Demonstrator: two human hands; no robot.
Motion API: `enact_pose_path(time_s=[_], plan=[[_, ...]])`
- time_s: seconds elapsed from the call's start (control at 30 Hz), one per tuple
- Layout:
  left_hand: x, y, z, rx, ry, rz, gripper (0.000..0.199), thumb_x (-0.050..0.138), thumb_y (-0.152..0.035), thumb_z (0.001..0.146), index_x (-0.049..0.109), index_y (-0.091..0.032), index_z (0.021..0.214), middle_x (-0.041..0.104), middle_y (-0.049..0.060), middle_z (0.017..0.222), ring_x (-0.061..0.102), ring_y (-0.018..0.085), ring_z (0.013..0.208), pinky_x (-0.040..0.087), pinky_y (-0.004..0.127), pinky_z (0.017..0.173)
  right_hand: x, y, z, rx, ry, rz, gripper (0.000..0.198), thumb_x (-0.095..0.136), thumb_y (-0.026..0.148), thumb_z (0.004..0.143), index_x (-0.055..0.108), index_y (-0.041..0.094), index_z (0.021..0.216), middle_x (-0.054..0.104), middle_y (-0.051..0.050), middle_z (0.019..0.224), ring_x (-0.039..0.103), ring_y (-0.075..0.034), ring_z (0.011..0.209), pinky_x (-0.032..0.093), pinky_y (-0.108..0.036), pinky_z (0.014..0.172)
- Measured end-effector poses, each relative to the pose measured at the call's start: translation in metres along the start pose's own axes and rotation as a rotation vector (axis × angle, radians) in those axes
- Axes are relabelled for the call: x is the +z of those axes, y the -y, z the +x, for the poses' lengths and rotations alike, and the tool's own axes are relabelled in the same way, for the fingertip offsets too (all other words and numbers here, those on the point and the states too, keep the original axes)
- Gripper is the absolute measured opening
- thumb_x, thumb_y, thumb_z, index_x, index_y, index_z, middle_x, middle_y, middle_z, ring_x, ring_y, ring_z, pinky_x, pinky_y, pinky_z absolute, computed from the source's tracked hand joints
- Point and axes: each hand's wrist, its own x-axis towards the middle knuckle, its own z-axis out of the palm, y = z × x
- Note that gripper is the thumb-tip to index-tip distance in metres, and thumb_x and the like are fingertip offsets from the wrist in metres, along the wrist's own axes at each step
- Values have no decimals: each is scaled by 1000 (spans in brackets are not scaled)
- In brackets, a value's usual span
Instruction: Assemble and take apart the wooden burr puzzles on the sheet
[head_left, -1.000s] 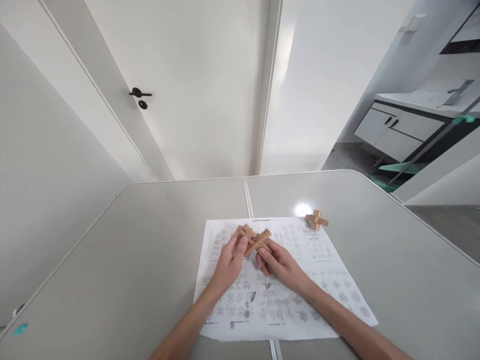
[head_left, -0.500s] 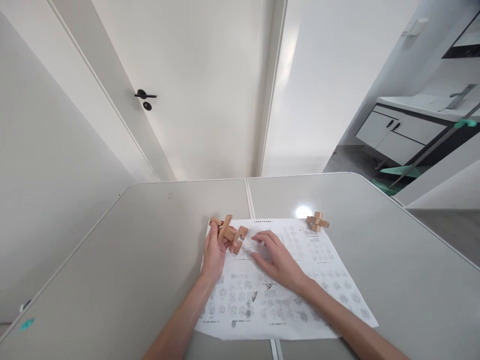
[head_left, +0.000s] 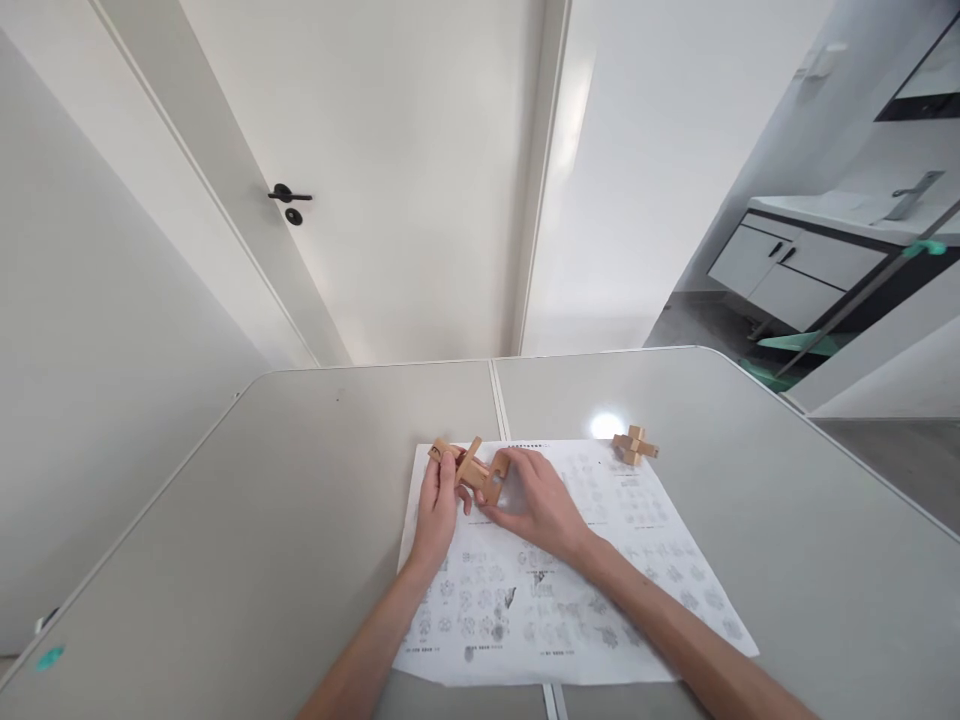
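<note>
My left hand (head_left: 435, 515) is closed around a few crossed wooden puzzle pieces (head_left: 471, 470), above the upper left part of a printed paper sheet (head_left: 570, 665). One slim bar among them sticks up at a slant. At their right end is a notched wooden puzzle piece (head_left: 496, 480), with a gap cut in its side. My right hand (head_left: 546, 508) pinches this notched piece between thumb and fingers. Whether the notched piece is locked into the others, I cannot tell. Fingers cover parts of the pieces.
Another wooden burr puzzle (head_left: 636, 446), in a cross shape, lies at the sheet's upper right corner. Both rest on a grey folding table (head_left: 262, 520) with a seam down its middle. Beyond the table stand a white door (head_left: 405, 200) and, at right, a sink cabinet (head_left: 795, 260).
My right hand has moved left and taken hold of the notched piece. My left hand has shifted slightly right, and the crossed pieces are turned a little.
</note>
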Motion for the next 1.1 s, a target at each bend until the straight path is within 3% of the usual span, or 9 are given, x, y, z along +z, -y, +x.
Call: enact_pose_path(time_s=[0.13, 0.27, 0.37, 0.57, 0.87, 1.1], plan=[[2, 6, -5, 12, 74, 125, 40, 46, -60, 103, 57, -21, 107, 68, 0, 78, 54, 11, 55, 40, 22, 49, -29, -12, -6, 265, -96, 315, 61, 76, 54, 85, 53, 25, 133, 62, -12, 135, 59, -32, 124, 47, -55, 109], [3, 9, -9, 7, 141, 215, 42, 44, -59, 104, 60, -20, 104, 67, 1, 77, 54, 11, 55, 42, 23, 53, -40, -13, -8, 276, -79, 684, 58, 75, 60, 87, 54, 27, 130, 60, -13, 141, 58, -30, 131, 44, -51, 115], [3, 10, -9, 13, 168, 256, 41, 43, -58, 105, 60, -20, 103, 67, 1, 78, 54, 11, 56, 42, 24, 55, -39, -5, -8, 235, -30, 792, 60, 76, 61, 85, 55, 28, 130, 60, -14, 144, 55, -31, 136, 43, -52, 116], [1, 14, -9, -6, 234, 299, 43, 40, -58, 105, 59, -20, 104, 63, 0, 73, 53, 12, 55, 44, 25, 55, -31, -1, -12, 185, 50, 840, 59, 77, 59, 86, 57, 30, 133, 55, -13, 151, 51, -33, 140, 45, -55, 114], [0, 12, -9, -20, 269, 296, 41, 39, -58, 105, 57, -21, 102, 62, -1, 73, 50, 13, 57, 45, 26, 59, -35, -5, -13, 210, 104, 847, 58, 79, 55, 85, 59, 32, 135, 58, -10, 147, 58, -33, 129, 46, -54, 111], [0, 7, -7, 55, 185, 332, 42, 45, -58, 103, 62, -20, 103, 67, 6, 98, 61, 19, 84, 49, 29, 73, -37, -4, -14, 239, 148, 850, 55, 78, 53, 87, 59, 32, 134, 57, -10, 147, 62, -31, 123, 50, -53, 107]])
